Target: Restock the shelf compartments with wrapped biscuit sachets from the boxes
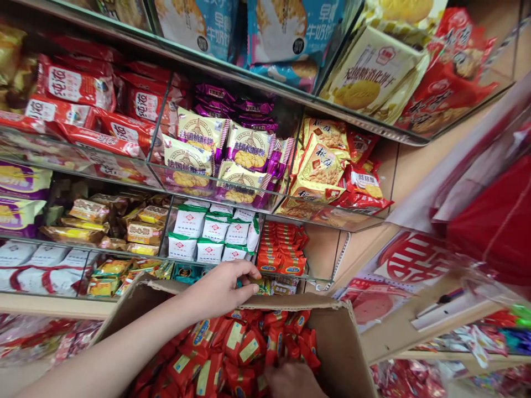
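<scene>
My left hand (230,284) reaches over the back edge of a cardboard box (338,342), close to the lowest glass shelf. Its fingers are curved, thumb and forefinger apart, with nothing seen between them. Small red wrapped snack packets (238,337) with gold and blue labels fill the box. Down among them at the front right is my right hand (292,378); its fingers are blurred and partly hidden, so any hold on a packet is unclear. Just above my left hand, similar orange-red packets (282,251) stand in rows in a shelf compartment, beside white-and-green packets (203,232).
Glass-fronted shelves hold purple-and-cream biscuit packs (246,146), yellow packs (321,160), red packs (81,85) and brown packets (143,232). Blue bags (286,30) lie on the top shelf. At the right, a red plastic-wrapped item (493,221) hangs beside a wooden panel.
</scene>
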`<state>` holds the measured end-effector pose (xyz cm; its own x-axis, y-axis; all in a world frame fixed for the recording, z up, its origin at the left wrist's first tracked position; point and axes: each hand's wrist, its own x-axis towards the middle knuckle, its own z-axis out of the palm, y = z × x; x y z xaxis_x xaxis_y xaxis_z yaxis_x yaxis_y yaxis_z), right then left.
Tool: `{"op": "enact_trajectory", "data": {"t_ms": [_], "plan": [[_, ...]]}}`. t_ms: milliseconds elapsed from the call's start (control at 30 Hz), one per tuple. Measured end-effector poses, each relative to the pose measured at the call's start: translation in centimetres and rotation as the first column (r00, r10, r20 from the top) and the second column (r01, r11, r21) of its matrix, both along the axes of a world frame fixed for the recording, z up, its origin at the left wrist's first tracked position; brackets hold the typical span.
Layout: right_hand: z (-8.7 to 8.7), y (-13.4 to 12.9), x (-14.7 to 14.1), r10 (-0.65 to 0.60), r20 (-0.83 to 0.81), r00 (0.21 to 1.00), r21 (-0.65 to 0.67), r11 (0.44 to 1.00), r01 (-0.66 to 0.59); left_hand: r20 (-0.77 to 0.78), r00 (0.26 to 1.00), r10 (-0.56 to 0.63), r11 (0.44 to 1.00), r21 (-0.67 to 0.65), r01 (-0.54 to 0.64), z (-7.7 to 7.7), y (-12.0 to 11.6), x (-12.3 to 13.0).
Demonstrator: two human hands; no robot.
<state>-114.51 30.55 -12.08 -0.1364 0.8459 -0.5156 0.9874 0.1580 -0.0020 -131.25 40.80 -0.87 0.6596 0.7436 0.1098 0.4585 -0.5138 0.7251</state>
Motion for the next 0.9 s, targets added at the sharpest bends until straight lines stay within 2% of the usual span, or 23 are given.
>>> {"op": "enact_trajectory", "data": {"t_ms": [100,167,267,333,400,467,600,700,800,900], "plan": [[3.6,-0.5,1.6,0.006,-0.265,0.964,0.012,1.0,-0.003,0.077,0.997,-0.03,0.997,-0.076,0.036,-0.2,0.1,0.1],[6.8,-0.7,2.6,0.011,-0.491,0.871,0.081,0.996,0.033,0.152,0.986,-0.066,0.979,-0.179,0.093,-0.4,0.3,0.1],[10.8,-0.3,3.6,-0.043,-0.69,0.723,0.043,0.994,0.099,0.251,0.954,-0.164,0.902,-0.353,0.248,-0.5,0.4,-0.1],[12.0,0.6,3.5,-0.036,-0.771,0.636,0.084,0.984,0.158,0.3,0.926,-0.23,0.845,-0.41,0.343,-0.4,0.3,-0.3],[12.0,1.7,3.1,0.007,-0.826,0.564,0.156,0.964,0.217,0.32,0.911,-0.26,0.82,-0.425,0.383,-0.4,0.3,-0.4],[11.4,3.0,2.5,0.039,-0.878,0.478,0.193,0.941,0.277,0.347,0.912,-0.218,0.821,-0.44,0.364,-0.6,0.3,-0.4],[9.6,5.1,1.8,0.001,-0.963,0.271,0.117,0.904,0.411,0.415,0.908,-0.053,0.856,-0.449,0.256,-0.9,0.8,-0.2],[8.7,5.7,1.9,-0.004,-0.988,0.158,0.072,0.878,0.473,0.428,0.904,-0.007,0.874,-0.436,0.214,-0.7,1.0,-0.2],[8.2,5.8,2.2,0.028,-0.995,0.099,0.073,0.869,0.49,0.439,0.898,0.0,0.887,-0.415,0.203,-0.6,1.1,-0.2],[8.2,5.7,1.9,0.046,-0.996,0.073,0.08,0.818,0.569,0.428,0.903,0.041,0.931,-0.345,0.121,-0.9,1.0,0.0]]}}
